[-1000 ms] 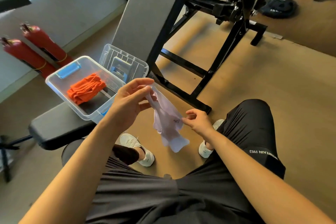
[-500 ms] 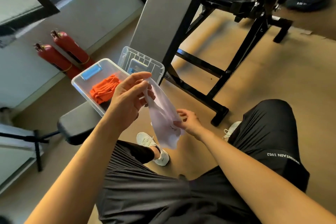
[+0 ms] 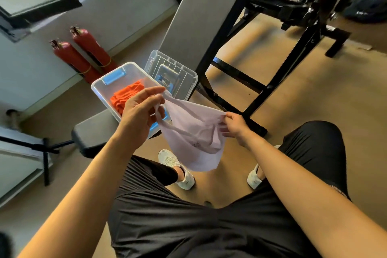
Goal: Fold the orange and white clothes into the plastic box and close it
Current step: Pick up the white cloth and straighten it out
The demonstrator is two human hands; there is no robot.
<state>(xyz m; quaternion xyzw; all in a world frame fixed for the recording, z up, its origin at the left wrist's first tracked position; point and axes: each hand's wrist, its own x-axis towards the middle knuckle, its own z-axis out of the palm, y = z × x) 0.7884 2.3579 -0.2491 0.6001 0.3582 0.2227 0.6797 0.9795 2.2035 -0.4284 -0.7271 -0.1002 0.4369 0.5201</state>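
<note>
Plastic box [image 3: 100,90]: open, on bench, orange cloth [image 3: 125,97] inside; lid [image 3: 180,73] propped behind.
White cloth [image 3: 192,136]: mid-air over knees, thin, limp, prob. light; hold by top edge/corners.
Left hand [image 3: 139,115], right hand [image 3: 235,125]: each pinching an upper corner.

The plastic box [image 3: 98,88] sits on the bench [image 3: 94,132], clothes [image 3: 125,96] inside it; its lid [image 3: 173,73] leans just behind, two extinguishers [image 3: 83,54] further left.

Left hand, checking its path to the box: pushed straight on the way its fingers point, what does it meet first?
Probably the plastic box, near the orange clothes; depth is unclear. The left hand pinches the white garment.
</note>
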